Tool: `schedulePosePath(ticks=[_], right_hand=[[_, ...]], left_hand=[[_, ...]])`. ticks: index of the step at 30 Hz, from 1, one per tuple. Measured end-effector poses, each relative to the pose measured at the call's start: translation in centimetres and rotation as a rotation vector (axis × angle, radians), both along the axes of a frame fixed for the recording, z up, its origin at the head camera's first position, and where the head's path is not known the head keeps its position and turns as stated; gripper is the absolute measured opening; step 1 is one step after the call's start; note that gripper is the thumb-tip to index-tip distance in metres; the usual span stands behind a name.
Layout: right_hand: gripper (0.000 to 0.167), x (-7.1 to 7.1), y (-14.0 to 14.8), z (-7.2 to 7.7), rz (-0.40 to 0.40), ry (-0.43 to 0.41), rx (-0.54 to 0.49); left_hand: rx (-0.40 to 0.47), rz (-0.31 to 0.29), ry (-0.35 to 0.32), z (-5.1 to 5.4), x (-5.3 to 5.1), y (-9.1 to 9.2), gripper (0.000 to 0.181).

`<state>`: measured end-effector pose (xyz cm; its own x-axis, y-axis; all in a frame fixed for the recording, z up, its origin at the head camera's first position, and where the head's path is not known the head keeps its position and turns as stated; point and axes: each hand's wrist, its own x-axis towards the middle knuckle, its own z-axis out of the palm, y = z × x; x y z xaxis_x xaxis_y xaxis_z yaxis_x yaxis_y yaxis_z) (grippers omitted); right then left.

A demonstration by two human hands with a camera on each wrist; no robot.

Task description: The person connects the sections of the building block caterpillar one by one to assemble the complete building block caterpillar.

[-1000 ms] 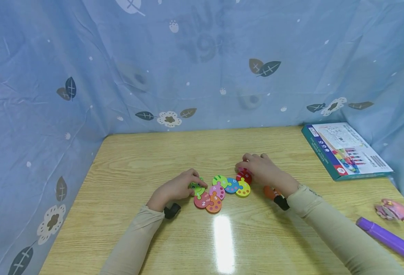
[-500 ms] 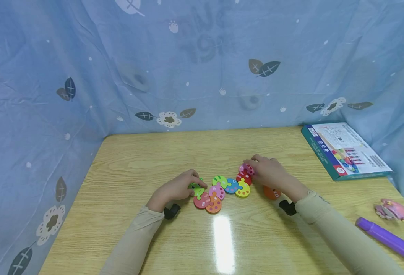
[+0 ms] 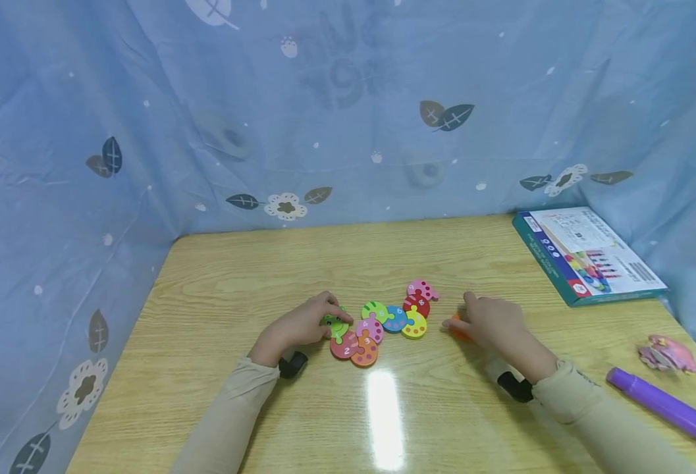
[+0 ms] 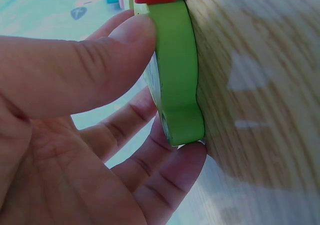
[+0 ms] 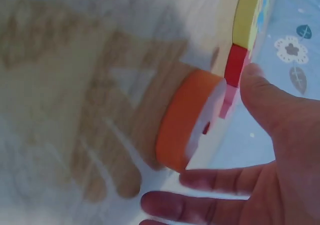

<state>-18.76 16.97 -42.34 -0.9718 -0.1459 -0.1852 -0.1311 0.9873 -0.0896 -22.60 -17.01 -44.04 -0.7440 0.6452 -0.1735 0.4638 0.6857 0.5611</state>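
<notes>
Jigsaw pieces joined in a numbered caterpillar lie on the table in the head view. My left hand (image 3: 303, 322) pinches the green caterpillar head piece (image 4: 177, 60), thumb on its face and fingertips at its edge. The head piece adjoins the red piece numbered 2 (image 3: 344, 345). At the chain's far end is a pink piece (image 3: 421, 289), above a red one (image 3: 416, 305). My right hand (image 3: 494, 322) is over a separate orange piece (image 5: 190, 120). In the right wrist view its fingers are extended, one fingertip at the piece's edge, the thumb apart from it.
A flat toy box (image 3: 590, 253) lies at the back right of the wooden table (image 3: 253, 263). A pink crumpled item (image 3: 669, 354) and a purple tube (image 3: 668, 408) are at the right. Blue patterned cloth (image 3: 348, 131) hangs behind the table.
My right hand has left the pink piece at the chain's end and moved right and down to the orange piece. My left hand stays at the green head piece.
</notes>
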Motion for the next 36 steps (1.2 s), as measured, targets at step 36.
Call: schedulePosePath(ticks=[36], right_hand=[[0.047,-2.5,-1.9,-1.1,0.122,0.226,-0.249]], left_hand=[[-0.011,0.01,-0.002,0.2,0.1,0.0,0.042]])
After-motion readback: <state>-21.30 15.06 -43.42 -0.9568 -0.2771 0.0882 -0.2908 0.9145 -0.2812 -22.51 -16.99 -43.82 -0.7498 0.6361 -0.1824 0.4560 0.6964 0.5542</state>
